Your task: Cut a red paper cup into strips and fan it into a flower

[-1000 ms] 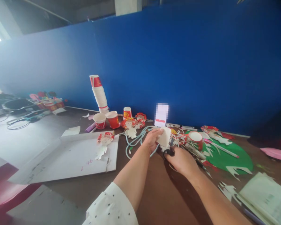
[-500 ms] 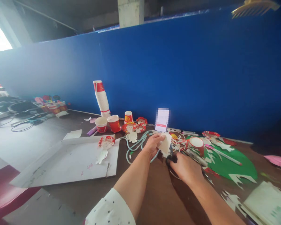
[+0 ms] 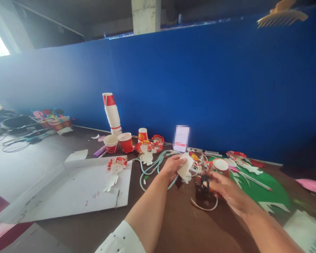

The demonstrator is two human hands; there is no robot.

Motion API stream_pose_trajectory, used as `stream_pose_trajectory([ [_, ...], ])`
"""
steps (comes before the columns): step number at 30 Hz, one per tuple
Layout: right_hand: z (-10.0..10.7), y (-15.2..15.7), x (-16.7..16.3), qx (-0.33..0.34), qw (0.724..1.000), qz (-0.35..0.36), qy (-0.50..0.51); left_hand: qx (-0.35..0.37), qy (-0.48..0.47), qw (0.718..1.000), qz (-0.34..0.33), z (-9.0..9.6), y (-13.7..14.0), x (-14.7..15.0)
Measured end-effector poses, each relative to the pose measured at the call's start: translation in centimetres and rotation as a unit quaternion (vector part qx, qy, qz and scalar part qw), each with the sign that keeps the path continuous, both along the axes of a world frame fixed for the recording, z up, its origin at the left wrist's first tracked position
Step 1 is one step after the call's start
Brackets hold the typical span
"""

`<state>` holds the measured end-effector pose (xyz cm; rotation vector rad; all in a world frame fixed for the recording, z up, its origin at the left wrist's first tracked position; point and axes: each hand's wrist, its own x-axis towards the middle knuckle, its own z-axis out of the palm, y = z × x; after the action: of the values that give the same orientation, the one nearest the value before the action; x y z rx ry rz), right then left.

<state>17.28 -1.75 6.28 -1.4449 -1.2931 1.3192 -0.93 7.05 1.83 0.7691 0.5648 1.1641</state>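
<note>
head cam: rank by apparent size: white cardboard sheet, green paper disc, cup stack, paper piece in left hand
1. white cardboard sheet
2. green paper disc
3. cup stack
4. paper piece, held in the left hand

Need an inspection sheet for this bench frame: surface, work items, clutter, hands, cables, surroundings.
Surface: brown table, crowded at the far edge.
Work items: white paper piece; dark scissors.
Clutter: cup stack, loose red cups, white board, green sheet, paper cut-outs.
Hands: left hand pinches the paper piece; right hand grips the scissors.
Cables: pale blue tubing; dark cords far left.
Surroundings: blue partition, concrete pillar.
</note>
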Motion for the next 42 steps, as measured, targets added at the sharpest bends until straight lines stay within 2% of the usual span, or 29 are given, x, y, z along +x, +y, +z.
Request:
stream_pose_trajectory([
  [4,-0.9,-0.2,-0.3,0.012,1.000,-0.023,0.011,0.006,0.018,1.000,-0.021,0.1,-0.2,-0.1],
  [10,-0.8,-0.8,-0.2,0.015,0.999,-0.019,0.023,0.022,0.044,0.998,-0.040,0.1,-0.6,-0.3],
  [16,-0.6,-0.7,0.1,0.032,0.999,0.022,0.019,0.038,0.057,0.996,-0.056,0.0,-0.7,-0.5],
  [21,-0.5,-0.6,0.9,0.012,0.998,0.054,-0.041,0.035,0.069,0.995,-0.064,0.2,-0.7,-0.6],
  [29,-0.6,-0.6,1.7,0.055,0.993,0.075,-0.069,0.035,0.125,0.986,-0.106,0.2,-0.7,-0.8],
  [37,-0.4,-0.5,2.0,0.050,0.986,0.100,-0.124,0.030,0.138,0.984,-0.112,0.2,-0.7,-0.9],
  [42,-0.6,-0.3,2.1,0.078,0.982,0.111,-0.133,0.027,0.142,0.983,-0.109,0.1,-0.6,-0.8],
])
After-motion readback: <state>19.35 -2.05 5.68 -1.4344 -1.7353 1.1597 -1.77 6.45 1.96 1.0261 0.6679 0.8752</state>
